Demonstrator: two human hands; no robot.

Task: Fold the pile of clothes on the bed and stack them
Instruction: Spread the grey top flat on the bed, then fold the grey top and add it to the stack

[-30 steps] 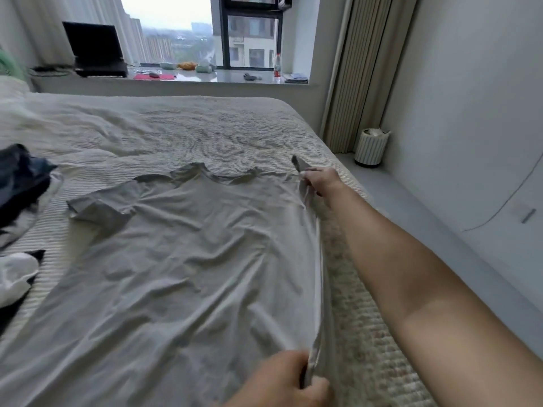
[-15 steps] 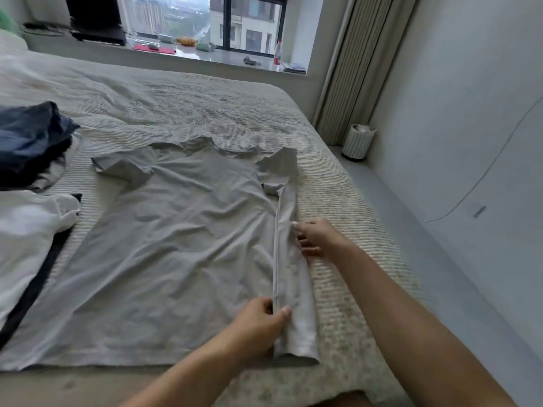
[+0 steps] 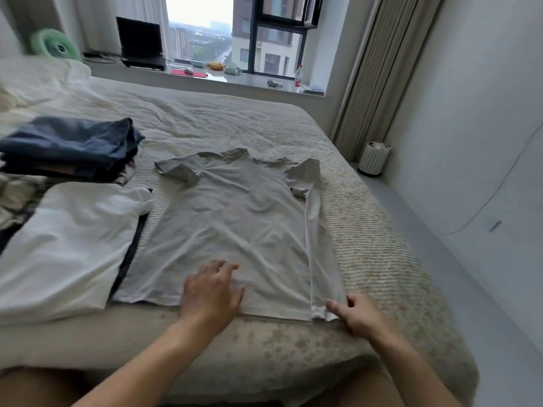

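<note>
A grey T-shirt [image 3: 235,224] lies spread flat on the bed [image 3: 367,259], collar away from me, with a narrow strip along its right side folded inward. My left hand [image 3: 210,292] rests on the shirt's lower hem with fingers spread and relaxed. My right hand [image 3: 357,314] sits at the shirt's lower right corner, thumb and fingers touching the hem of the folded strip. A white garment [image 3: 67,248] lies to the left of the shirt. Behind it sits a heap of dark blue clothes [image 3: 73,145].
A small white ribbed bin [image 3: 374,158] stands on the floor to the right of the bed. The windowsill at the back holds a laptop [image 3: 141,44], a bottle [image 3: 298,77] and small items. A green fan [image 3: 57,45] is at far left.
The right side of the shirt was folded inward and laid down. My right hand slid from the shoulder down to the lower right corner; my left hand moved left onto the hem.
</note>
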